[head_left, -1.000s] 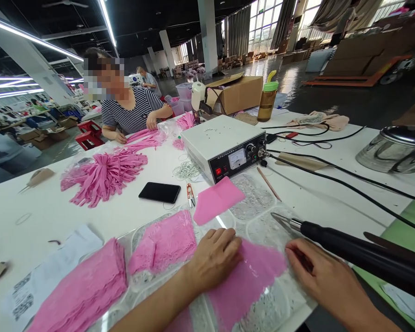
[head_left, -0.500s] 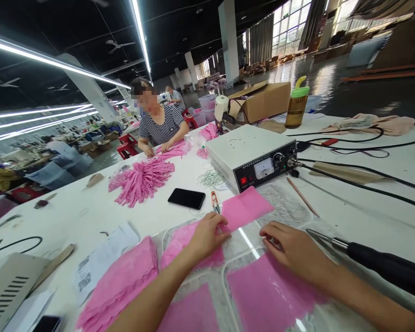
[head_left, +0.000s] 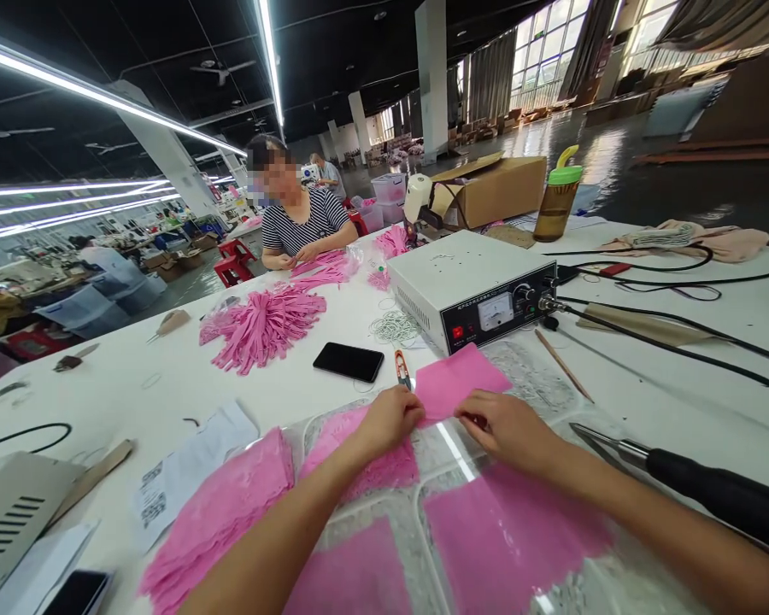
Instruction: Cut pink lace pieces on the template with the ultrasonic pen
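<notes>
Lying before white box (head_left: 467, 260), pink cloth (head_left: 461, 376) runs long way left to right. Left hand (head_left: 390, 418) at near left corner, right hand (head_left: 511, 424) at near edge; cloth just ahead of both. Finger gaps narrow; cannot tell if pinching.

Both hands (head_left: 392, 418) (head_left: 507, 427) apart, loosely curled

Textile workshop: bundled pink strips (head_left: 270, 325)

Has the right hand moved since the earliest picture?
Yes. Judged against the white box, the right hand has moved left and closer to it, now at the near edge of the pink cloth nearest the box.
</notes>
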Demonstrator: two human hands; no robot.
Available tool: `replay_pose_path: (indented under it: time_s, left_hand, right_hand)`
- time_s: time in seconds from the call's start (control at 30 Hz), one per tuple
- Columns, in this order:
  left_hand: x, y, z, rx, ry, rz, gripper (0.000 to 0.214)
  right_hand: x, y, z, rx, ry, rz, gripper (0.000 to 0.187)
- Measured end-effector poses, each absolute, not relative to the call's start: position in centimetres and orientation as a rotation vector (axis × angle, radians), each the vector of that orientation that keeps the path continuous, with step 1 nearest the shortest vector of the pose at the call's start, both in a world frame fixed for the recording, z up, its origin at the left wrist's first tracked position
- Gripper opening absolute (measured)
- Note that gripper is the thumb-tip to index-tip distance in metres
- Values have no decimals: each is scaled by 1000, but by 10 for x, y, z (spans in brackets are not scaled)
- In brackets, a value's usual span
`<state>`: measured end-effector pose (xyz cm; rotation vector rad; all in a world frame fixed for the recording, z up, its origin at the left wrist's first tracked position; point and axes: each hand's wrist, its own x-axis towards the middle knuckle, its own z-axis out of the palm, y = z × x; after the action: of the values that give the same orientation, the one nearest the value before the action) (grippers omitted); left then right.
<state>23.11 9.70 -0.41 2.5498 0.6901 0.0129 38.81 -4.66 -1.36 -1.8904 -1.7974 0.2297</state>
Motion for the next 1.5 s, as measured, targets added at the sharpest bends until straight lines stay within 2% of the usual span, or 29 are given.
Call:
replay_pose_path:
  time_s: [0.13,0.37,0.5,0.57,0.63,0.7,0.83,1.0,1.13,1.3,1.5]
  left_hand:
    - [232,99,-2,2546,684,42,29]
    - [233,99,8,2534,687,228,26]
    - [221,105,21,2484,695,367,14]
    - [204,107,30,2440,705,407,17]
    - [178,105,39,2397,708,412,19]
    - [143,99,46,2367,700,387,18]
    - [64,67,50,2329,684,277,19]
    - [-9,19,35,2360,730,184,19]
    - [-32,-4,20,2445,739,183,20]
    - [-36,-14,17,2570,736,194,20]
    - [-35,-21,24,2710,742,189,19]
  right_hand:
    - [381,-32,-13,-1893,-1838,169,7]
    - [383,-11,-26,-1900,-1878,-30,14]
    - [399,-9,-32,-1863,-1854,-161,13]
    - [404,-14,-33,-1794,-1858,-210,11]
    - [401,-22,-32,-1690,-1883,-234,18]
    - [387,-32,-31,-1564,-1928,-226,24]
    - [335,-58,-27,-1277,-2049,-142,25]
    - [276,-78,-12,-931,-2319,6,36]
    - [262,-82,-8,-839,-2416,96,40]
    - [259,-83,-11,-824,-2454,192,36]
    - [279,-92,-12,-977,-2336,63,40]
